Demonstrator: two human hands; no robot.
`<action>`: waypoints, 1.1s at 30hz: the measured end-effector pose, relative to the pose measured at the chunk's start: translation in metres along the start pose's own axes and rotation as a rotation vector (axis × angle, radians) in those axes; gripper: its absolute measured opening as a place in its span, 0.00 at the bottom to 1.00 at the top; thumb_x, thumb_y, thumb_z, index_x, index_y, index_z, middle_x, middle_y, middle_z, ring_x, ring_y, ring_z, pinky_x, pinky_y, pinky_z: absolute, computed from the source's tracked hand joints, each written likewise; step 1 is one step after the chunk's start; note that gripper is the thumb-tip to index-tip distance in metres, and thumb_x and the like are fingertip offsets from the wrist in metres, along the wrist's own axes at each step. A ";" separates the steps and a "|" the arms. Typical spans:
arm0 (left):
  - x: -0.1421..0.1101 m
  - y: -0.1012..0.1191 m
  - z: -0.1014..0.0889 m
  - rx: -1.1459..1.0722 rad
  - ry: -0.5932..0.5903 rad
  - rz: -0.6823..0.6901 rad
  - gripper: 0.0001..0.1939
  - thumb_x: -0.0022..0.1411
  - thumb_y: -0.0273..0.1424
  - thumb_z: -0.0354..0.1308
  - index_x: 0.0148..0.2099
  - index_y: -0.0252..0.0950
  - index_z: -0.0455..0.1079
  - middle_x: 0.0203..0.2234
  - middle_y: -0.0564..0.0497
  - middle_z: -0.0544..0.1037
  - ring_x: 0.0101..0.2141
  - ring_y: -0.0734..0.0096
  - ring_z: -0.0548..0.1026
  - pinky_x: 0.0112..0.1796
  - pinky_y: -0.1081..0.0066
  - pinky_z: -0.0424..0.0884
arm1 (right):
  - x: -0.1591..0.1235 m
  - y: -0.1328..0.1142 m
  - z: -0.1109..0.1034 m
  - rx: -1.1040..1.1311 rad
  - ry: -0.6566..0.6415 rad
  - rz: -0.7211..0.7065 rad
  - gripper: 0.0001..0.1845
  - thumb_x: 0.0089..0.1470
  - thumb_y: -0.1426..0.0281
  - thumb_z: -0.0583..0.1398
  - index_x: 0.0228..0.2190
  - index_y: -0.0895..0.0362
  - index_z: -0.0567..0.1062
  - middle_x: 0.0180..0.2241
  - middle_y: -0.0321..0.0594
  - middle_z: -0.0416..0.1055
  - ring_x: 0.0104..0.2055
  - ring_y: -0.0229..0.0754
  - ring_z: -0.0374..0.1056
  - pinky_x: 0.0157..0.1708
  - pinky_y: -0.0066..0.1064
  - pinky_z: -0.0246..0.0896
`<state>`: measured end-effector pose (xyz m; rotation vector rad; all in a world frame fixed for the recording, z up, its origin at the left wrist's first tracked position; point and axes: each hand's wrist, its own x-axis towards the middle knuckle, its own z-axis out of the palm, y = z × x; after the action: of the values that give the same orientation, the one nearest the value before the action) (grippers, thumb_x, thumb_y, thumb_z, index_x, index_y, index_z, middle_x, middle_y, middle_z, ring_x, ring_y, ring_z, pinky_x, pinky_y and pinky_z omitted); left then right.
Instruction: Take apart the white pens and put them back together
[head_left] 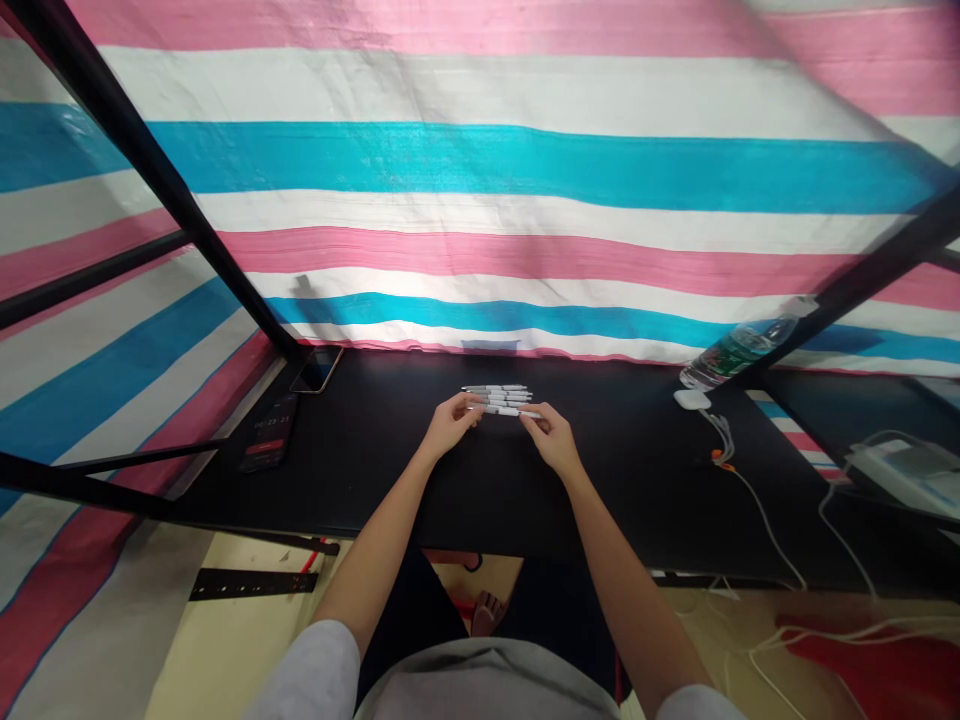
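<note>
On the black table top (480, 480) lies a row of several white pens (496, 393), set side by side and nearly parallel. A further white pen (510, 411) sits at the front of the row, with its left end in my left hand (454, 422) and its right end near the fingers of my right hand (551, 437). Both hands pinch this pen from either side, close to the row. The fingers hide part of the pen, and the small size makes its details hard to read.
A smartphone (316, 369) and a dark timer display (268, 432) lie at the table's left. A plastic water bottle (742, 345), white charger (691, 399) and cables lie at the right. Black metal frame bars and striped tarp walls surround the table.
</note>
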<state>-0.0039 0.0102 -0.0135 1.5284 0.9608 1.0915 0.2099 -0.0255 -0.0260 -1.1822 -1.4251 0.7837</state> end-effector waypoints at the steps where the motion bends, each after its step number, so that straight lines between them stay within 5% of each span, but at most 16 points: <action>1: 0.000 0.000 0.000 -0.003 -0.006 0.000 0.18 0.56 0.42 0.62 0.42 0.33 0.73 0.26 0.51 0.74 0.26 0.75 0.70 0.30 0.73 0.68 | 0.000 0.000 0.000 -0.001 -0.001 -0.003 0.17 0.53 0.56 0.61 0.37 0.55 0.78 0.34 0.41 0.70 0.29 0.39 0.67 0.30 0.31 0.66; 5: 0.000 0.001 0.000 0.013 0.003 0.003 0.17 0.57 0.43 0.61 0.36 0.32 0.73 0.24 0.51 0.74 0.25 0.75 0.70 0.29 0.73 0.67 | 0.000 -0.003 0.001 -0.010 0.001 -0.007 0.17 0.52 0.55 0.61 0.36 0.55 0.78 0.34 0.41 0.69 0.29 0.38 0.66 0.29 0.30 0.65; 9: -0.001 0.001 0.001 0.002 -0.010 0.007 0.19 0.55 0.41 0.63 0.42 0.32 0.72 0.27 0.50 0.76 0.25 0.75 0.71 0.29 0.73 0.68 | -0.001 -0.005 0.000 -0.008 -0.001 -0.006 0.17 0.53 0.56 0.61 0.37 0.56 0.78 0.33 0.40 0.69 0.29 0.37 0.65 0.28 0.28 0.65; 23: -0.001 -0.001 -0.001 0.037 -0.023 -0.009 0.16 0.56 0.42 0.62 0.38 0.32 0.73 0.25 0.51 0.74 0.25 0.74 0.70 0.30 0.73 0.66 | -0.001 -0.006 0.000 -0.002 -0.009 -0.013 0.16 0.53 0.57 0.61 0.37 0.56 0.78 0.34 0.41 0.70 0.31 0.38 0.68 0.31 0.30 0.67; 29: 0.000 -0.001 0.000 0.069 0.004 -0.018 0.18 0.59 0.44 0.58 0.28 0.33 0.71 0.21 0.51 0.73 0.24 0.74 0.70 0.30 0.73 0.66 | -0.001 -0.006 0.001 -0.001 -0.012 -0.028 0.15 0.53 0.57 0.61 0.36 0.55 0.78 0.34 0.41 0.70 0.29 0.37 0.66 0.27 0.28 0.65; 33: -0.001 0.001 0.000 0.015 0.000 -0.025 0.16 0.55 0.42 0.63 0.35 0.33 0.73 0.25 0.51 0.75 0.25 0.74 0.70 0.29 0.73 0.67 | -0.001 -0.006 0.000 -0.056 -0.007 -0.041 0.14 0.52 0.60 0.61 0.37 0.56 0.78 0.36 0.41 0.71 0.25 0.34 0.62 0.24 0.28 0.62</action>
<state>-0.0042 0.0093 -0.0123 1.5250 0.9875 1.0686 0.2081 -0.0282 -0.0209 -1.1895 -1.4806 0.7241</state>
